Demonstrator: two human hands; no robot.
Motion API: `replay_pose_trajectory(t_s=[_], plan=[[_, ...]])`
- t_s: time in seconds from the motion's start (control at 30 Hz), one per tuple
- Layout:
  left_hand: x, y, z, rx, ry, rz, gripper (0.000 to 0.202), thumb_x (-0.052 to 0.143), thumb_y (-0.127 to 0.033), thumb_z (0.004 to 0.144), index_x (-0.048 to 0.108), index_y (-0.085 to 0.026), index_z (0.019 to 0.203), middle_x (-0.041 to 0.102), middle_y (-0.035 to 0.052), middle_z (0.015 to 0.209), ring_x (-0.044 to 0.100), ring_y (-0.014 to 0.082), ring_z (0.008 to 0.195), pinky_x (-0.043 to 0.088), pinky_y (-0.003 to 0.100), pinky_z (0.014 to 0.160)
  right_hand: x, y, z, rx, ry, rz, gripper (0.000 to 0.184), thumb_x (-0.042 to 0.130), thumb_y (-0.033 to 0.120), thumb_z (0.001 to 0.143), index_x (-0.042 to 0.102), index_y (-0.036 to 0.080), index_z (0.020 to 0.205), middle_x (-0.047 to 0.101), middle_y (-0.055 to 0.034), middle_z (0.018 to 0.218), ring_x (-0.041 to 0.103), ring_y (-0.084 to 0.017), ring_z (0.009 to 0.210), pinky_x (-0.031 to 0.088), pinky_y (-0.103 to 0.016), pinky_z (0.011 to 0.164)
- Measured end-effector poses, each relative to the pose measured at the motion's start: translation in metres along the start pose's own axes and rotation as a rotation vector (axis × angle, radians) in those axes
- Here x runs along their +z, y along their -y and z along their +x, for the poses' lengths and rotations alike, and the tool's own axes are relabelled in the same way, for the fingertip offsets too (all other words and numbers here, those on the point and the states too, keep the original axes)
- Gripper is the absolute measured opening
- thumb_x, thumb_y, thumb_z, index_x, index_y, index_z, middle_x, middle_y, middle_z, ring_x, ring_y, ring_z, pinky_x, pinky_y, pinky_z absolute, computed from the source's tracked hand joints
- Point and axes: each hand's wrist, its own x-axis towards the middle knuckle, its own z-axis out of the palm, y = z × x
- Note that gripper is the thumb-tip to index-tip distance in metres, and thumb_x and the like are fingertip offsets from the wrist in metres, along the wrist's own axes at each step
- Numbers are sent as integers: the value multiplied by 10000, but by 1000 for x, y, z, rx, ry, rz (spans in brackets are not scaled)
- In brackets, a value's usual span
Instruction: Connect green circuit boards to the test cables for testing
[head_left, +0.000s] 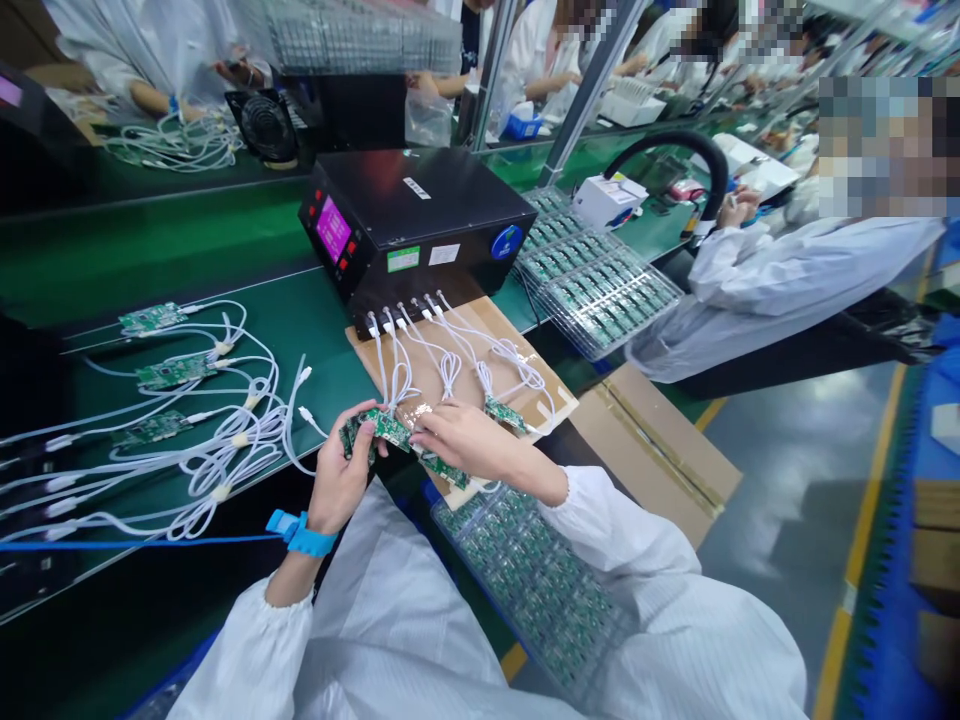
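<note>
My left hand (343, 468), a blue wrist strap (304, 533) around its wrist, is closed on a green circuit board (391, 430); another board edge shows by its fingers. At that board's right end my right hand (469, 440) has its fingers pinched together, and what lies between them is hidden. Under the right hand another circuit board (444, 468) rests at the edge of a cardboard sheet (367, 350). A further board (504, 414) lies just beyond the right wrist. White cables (450, 372) run from the black test box (420, 215) toward these boards.
On the left, several boards (176, 370) lie among bundled white cables (247, 420). A tray of boards (525, 570) sits low beside my lap; another tray (600, 290) is right of the box. A co-worker's sleeve (780, 280) is at right. Cardboard (652, 445) lies below it.
</note>
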Motion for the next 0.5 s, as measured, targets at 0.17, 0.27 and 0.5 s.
replay_pose_trajectory(t_s=[0.17, 0.27, 0.5], plan=[[6, -6, 0, 10, -84, -70, 450, 624, -565, 995, 637, -196, 1252, 739, 105, 1194, 660, 128, 697, 572, 305, 762, 4, 0, -4, 45, -26, 81, 278, 473, 368, 1117, 641, 160, 1039, 710, -88, 921, 665, -214, 869, 465, -325, 788], [11, -9, -1, 26, -127, -81, 446, 627, -564, 994, 640, -194, 1242, 729, 117, 1246, 683, 137, 730, 590, 307, 768, 8, 2, -3, 22, -62, 187, 239, 556, 360, 1084, 673, 153, 1068, 735, -102, 1016, 684, -222, 968, 494, -339, 869], [19, -11, -1, 54, -168, -93, 394, 621, -551, 1003, 653, -204, 1186, 739, 100, 1198, 696, 151, 775, 587, 306, 763, 10, 6, -4, 129, -68, 312, 152, 640, 304, 1046, 693, 162, 1041, 729, -81, 991, 679, -209, 954, 502, -335, 888]])
